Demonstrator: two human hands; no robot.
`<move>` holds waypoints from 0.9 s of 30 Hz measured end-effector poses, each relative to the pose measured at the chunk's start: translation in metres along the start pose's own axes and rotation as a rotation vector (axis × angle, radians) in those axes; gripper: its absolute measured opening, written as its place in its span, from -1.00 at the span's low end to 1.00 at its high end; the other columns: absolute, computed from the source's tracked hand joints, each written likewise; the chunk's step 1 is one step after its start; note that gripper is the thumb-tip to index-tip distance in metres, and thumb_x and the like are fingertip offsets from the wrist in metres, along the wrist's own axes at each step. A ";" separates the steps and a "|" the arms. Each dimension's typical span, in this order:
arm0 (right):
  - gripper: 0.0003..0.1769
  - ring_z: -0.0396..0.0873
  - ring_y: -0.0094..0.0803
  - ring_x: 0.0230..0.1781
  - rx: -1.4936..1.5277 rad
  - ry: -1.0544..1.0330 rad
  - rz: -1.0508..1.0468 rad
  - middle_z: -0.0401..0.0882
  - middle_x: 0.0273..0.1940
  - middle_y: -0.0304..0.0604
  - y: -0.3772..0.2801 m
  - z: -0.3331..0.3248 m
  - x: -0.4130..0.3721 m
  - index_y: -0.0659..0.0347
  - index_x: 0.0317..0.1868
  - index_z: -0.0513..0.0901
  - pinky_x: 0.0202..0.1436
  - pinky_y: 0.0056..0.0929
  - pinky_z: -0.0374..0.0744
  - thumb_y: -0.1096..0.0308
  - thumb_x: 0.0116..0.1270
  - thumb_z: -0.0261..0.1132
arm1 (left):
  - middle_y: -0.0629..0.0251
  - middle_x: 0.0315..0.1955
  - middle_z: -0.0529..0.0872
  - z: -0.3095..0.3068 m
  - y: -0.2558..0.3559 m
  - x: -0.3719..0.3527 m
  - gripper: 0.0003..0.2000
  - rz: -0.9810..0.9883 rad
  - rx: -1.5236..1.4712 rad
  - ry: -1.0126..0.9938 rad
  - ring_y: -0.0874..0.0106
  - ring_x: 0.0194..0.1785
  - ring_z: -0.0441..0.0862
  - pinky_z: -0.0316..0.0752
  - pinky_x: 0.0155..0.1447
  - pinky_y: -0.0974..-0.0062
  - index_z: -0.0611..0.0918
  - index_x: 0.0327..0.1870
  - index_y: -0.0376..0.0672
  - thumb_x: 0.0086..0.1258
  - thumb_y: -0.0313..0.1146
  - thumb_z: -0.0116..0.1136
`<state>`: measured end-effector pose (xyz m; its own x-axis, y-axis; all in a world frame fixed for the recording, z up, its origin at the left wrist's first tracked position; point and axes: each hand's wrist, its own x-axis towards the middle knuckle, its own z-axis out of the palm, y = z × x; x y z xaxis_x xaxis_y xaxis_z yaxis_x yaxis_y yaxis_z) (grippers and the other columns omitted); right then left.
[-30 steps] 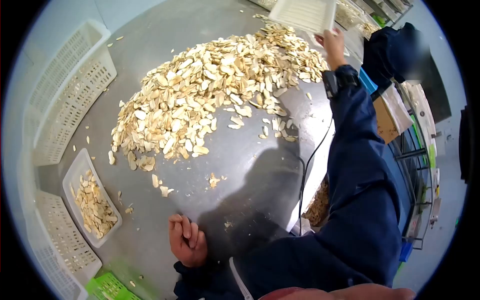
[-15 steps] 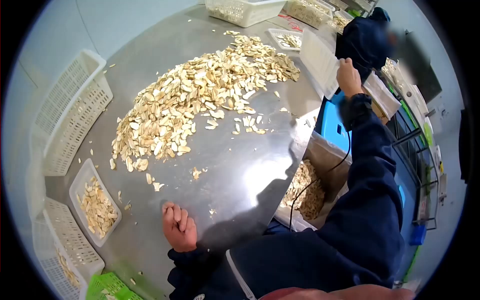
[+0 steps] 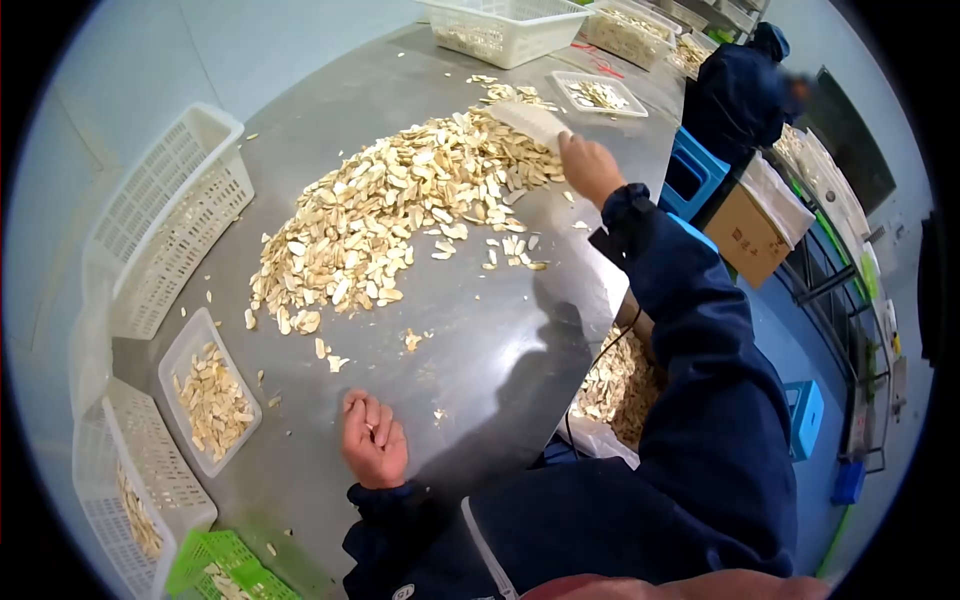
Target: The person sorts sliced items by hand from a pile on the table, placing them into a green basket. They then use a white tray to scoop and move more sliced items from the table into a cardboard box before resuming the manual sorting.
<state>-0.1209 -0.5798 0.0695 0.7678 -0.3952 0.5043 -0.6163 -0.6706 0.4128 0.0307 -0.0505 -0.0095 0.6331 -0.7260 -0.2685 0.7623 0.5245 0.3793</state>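
A big heap of pale sliced pieces [image 3: 400, 200] lies across the steel table [image 3: 480, 330]. My right hand [image 3: 590, 168] grips a flat white tray [image 3: 530, 122] whose far end rests on the heap's right edge. My left hand [image 3: 373, 440] rests on the table near the front edge, fingers curled; whether a slice is between them I cannot tell. A small white tray [image 3: 208, 392] with slices lies to the left of that hand.
White perforated baskets [image 3: 165, 225] stand along the left edge, another [image 3: 135, 490] at front left, a green one [image 3: 220, 570] below. More baskets [image 3: 500, 30] and a tray [image 3: 597, 93] sit at the back. Another person in dark blue [image 3: 745, 95] stands at back right by a cardboard box [image 3: 745, 235].
My right hand has brought the white tray from beyond the table's right edge down onto the heap's right side. My left hand has stayed near the front edge.
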 end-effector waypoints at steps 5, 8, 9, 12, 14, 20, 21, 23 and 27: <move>-0.84 0.75 -0.04 -0.40 0.195 -0.091 -0.072 0.68 -0.30 0.04 -0.070 -0.115 -0.016 0.31 0.00 0.50 -0.37 -0.11 0.71 0.46 0.47 0.13 | 0.48 -0.49 0.37 0.004 -0.002 -0.002 -0.85 0.007 0.018 -0.014 0.64 -0.59 0.20 0.16 -0.61 0.64 0.58 0.06 -0.13 0.75 -0.38 -0.08; -0.73 0.74 0.08 -0.38 0.309 -0.104 -0.052 0.70 -0.25 0.13 -0.075 -0.170 -0.022 0.33 0.14 0.46 -0.36 0.00 0.70 0.48 0.49 0.10 | 0.48 -0.50 0.36 0.005 -0.002 -0.002 -0.85 -0.006 0.018 0.000 0.64 -0.60 0.20 0.16 -0.61 0.65 0.59 0.06 -0.12 0.75 -0.39 -0.08; -0.69 0.74 0.10 -0.37 0.281 -0.120 -0.021 0.70 -0.23 0.15 -0.070 -0.182 -0.021 0.33 0.20 0.44 -0.36 0.02 0.69 0.48 0.50 0.09 | 0.48 -0.50 0.36 0.007 -0.001 -0.003 -0.85 -0.010 0.026 0.023 0.64 -0.60 0.20 0.17 -0.61 0.65 0.58 0.06 -0.12 0.75 -0.39 -0.08; -0.59 0.74 0.11 -0.37 0.159 0.004 0.031 0.70 -0.22 0.16 -0.048 -0.175 -0.001 0.29 0.33 0.41 -0.34 0.03 0.69 0.49 0.51 0.08 | 0.48 -0.50 0.37 0.005 0.000 -0.002 -0.85 -0.031 0.028 0.033 0.64 -0.60 0.21 0.18 -0.61 0.65 0.58 0.08 -0.11 0.75 -0.40 -0.09; -0.59 0.75 0.04 -0.40 0.078 0.117 0.054 0.72 -0.24 0.11 -0.025 -0.140 0.029 0.32 0.32 0.43 -0.38 -0.02 0.70 0.48 0.50 0.10 | 0.46 -0.48 0.39 0.000 0.000 -0.001 -0.85 -0.040 0.019 0.007 0.63 -0.59 0.22 0.20 -0.61 0.64 0.57 0.09 -0.12 0.75 -0.39 -0.09; -0.86 0.82 -0.05 -0.40 -0.198 0.059 0.163 0.76 -0.33 0.01 0.043 0.012 0.111 0.29 -0.09 0.60 -0.39 -0.18 0.77 0.40 0.47 0.19 | 0.35 -0.40 0.46 -0.009 0.003 0.000 -0.83 -0.046 -0.087 -0.078 0.57 -0.57 0.31 0.29 -0.58 0.59 0.53 0.11 -0.16 0.79 -0.35 -0.13; -0.86 0.83 -0.06 -0.41 -0.206 0.051 0.179 0.77 -0.33 0.00 0.047 0.033 0.120 0.28 -0.11 0.60 -0.39 -0.18 0.77 0.39 0.47 0.19 | 0.34 -0.39 0.46 -0.010 0.004 0.001 -0.82 -0.051 -0.099 -0.086 0.56 -0.56 0.32 0.30 -0.57 0.59 0.52 0.12 -0.17 0.80 -0.35 -0.15; -0.87 0.83 -0.10 -0.42 -0.226 0.025 0.206 0.80 -0.34 -0.02 0.050 0.068 0.132 0.25 -0.15 0.62 -0.39 -0.19 0.77 0.37 0.47 0.19 | 0.33 -0.38 0.47 -0.008 0.005 0.000 -0.81 -0.057 -0.110 -0.073 0.55 -0.56 0.34 0.31 -0.56 0.59 0.51 0.14 -0.17 0.81 -0.35 -0.20; -0.84 0.85 -0.14 -0.37 -0.183 -0.007 0.215 0.81 -0.34 -0.02 0.040 0.112 0.153 0.26 -0.15 0.63 -0.34 -0.17 0.77 0.36 0.47 0.18 | 0.33 -0.37 0.47 -0.005 0.009 0.000 -0.79 -0.058 -0.131 -0.033 0.56 -0.57 0.35 0.32 -0.55 0.58 0.49 0.16 -0.17 0.82 -0.36 -0.26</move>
<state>-0.0090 -0.7375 0.0780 0.6168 -0.5212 0.5899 -0.7861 -0.4466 0.4274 0.0383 -0.0436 -0.0103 0.5841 -0.7701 -0.2565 0.8101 0.5330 0.2445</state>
